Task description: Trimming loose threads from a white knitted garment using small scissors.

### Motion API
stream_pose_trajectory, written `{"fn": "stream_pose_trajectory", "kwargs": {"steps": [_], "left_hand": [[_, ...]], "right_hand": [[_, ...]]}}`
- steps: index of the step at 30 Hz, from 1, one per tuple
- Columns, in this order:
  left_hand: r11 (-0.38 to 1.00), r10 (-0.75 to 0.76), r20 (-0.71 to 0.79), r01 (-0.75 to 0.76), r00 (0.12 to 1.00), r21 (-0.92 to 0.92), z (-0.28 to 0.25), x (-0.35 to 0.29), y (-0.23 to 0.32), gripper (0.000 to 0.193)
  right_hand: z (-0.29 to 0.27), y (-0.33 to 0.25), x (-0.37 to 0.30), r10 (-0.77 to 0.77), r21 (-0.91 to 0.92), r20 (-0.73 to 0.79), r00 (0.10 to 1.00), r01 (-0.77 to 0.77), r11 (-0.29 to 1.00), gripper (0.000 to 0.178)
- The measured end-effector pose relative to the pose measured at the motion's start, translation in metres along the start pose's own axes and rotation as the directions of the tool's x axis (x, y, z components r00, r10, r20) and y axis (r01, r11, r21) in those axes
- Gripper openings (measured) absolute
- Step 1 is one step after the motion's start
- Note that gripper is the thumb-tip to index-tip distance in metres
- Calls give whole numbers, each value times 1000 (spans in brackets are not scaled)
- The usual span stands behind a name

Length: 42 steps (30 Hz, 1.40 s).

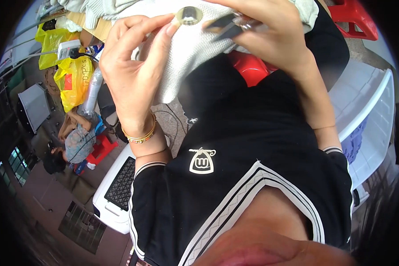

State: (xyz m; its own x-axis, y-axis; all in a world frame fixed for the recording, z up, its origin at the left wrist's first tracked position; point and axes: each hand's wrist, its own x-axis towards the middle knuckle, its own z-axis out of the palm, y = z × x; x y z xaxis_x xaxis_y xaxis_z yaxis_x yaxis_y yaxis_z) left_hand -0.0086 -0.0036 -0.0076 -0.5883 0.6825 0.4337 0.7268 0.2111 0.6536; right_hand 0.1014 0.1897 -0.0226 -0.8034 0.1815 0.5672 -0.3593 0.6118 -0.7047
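One wooden table [101, 31]; left hand [131, 71] pinches one disc [189, 16].

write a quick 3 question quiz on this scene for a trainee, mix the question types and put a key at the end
1. Which hand has its thumb and index finger at the edge of the round, button-like disc?
2. True or false: the person's right hand is empty.
3. What colour is the knit fabric beneath the disc? A) red B) off-white C) black

Key:
1. The left hand.
2. False: the right hand holds a scissors-like tool, blurred, with dark blades.
3. B
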Motion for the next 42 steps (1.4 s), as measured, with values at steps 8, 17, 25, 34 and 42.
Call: {"fn": "stream_pose_trajectory", "kwargs": {"steps": [8, 17, 25, 34, 42], "left_hand": [[1000, -6, 3, 6, 1000, 18, 2, 5, 1, 14], [986, 93, -10, -94, 996, -134, 19, 12, -7, 7], [939, -68, -62, 43, 996, -341, 25, 6, -8, 4], [948, -32, -118, -7, 992, -318, 29, 3, -13, 7], [946, -14, -130, -29, 991, -323, 29, 1, -11, 8]], "right_hand": [[27, 41, -1, -248, 156, -166, 954, 274, 949, 32], [16, 31, 2, -31, 339, -47, 998, 45, 940, 26], [-15, -5, -4, 127, -38, 84, 988, -124, 992, 36], [-5, -18, -1, 116, -255, 34, 993, -103, 961, 33], [1, -20, 0, 88, -265, -13, 996, -88, 960, 36]]}}
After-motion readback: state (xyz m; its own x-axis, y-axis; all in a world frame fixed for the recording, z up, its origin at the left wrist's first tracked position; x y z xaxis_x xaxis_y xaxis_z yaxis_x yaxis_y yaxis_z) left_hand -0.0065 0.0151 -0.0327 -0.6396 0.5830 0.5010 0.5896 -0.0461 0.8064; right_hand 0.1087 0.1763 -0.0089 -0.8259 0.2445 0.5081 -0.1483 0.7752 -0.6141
